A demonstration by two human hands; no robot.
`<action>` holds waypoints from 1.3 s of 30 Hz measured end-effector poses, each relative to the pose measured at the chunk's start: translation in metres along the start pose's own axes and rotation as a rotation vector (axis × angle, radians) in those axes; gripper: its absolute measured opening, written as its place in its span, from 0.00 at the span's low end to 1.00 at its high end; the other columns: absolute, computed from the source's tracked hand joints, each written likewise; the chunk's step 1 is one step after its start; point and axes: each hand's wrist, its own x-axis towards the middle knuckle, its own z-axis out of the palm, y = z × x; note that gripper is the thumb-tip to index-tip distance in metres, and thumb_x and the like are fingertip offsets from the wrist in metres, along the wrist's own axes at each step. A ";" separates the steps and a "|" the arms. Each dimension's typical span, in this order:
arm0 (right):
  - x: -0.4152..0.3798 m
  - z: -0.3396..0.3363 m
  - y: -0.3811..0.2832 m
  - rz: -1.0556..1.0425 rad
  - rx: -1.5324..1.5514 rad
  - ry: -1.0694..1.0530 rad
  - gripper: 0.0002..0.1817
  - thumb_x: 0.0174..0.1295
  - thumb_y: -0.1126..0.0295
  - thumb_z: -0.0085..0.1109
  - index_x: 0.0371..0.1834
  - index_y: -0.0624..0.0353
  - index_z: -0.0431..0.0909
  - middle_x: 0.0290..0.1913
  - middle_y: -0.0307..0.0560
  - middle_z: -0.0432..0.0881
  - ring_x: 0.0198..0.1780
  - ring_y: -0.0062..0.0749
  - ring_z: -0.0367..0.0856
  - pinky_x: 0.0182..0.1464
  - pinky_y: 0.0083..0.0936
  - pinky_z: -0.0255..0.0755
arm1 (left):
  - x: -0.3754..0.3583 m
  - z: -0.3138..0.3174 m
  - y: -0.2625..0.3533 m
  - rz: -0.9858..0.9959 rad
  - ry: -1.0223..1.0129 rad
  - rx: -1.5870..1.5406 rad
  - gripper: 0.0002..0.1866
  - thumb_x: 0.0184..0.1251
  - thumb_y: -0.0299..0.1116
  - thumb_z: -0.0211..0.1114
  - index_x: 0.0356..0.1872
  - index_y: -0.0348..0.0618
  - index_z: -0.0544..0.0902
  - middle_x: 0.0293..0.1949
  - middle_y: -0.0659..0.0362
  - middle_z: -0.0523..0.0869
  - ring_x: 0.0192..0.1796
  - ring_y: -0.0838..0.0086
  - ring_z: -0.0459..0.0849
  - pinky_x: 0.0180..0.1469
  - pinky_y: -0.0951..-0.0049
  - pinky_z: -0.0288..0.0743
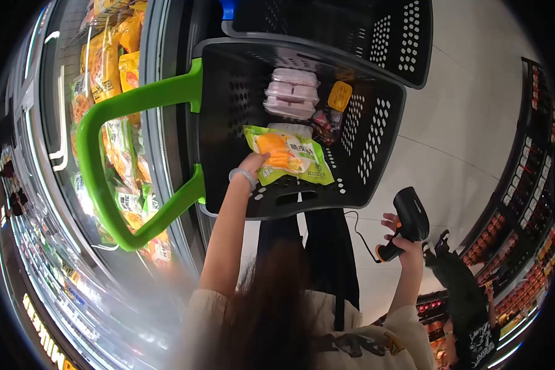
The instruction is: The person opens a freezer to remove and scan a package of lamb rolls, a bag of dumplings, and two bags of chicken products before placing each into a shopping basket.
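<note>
My left hand [253, 163] reaches into a black shopping basket [376, 154] and grips the near left end of a green and yellow food bag [299, 154]. Printed lettering and orange food show on the bag's front. Beneath and beyond it in the basket are stacked clear plastic boxes [291, 92], a yellow-lidded pack [340, 96] and a dark red pack [327, 123]. Out to the right, my right hand [402, 239] is wrapped round the handle of a black handheld barcode scanner [411, 213], away from the basket. A cable hangs from the scanner's handle.
The basket's green handle [95, 166] juts left over a freezer case holding bagged foods [108, 68]. A second black basket [345, 28] stands just beyond. Stocked shelves [527, 179] line the right, where a person in dark clothing [459, 283] stands on the tiled floor.
</note>
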 end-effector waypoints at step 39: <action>0.040 0.029 0.034 0.108 0.008 0.074 0.38 0.30 0.70 0.63 0.53 0.62 0.62 0.47 0.51 0.72 0.45 0.37 0.73 0.39 0.24 0.68 | 0.221 -0.013 0.014 -0.057 0.337 -0.461 0.15 0.55 0.35 0.54 0.42 0.40 0.70 0.40 0.51 0.73 0.34 0.65 0.76 0.36 0.68 0.78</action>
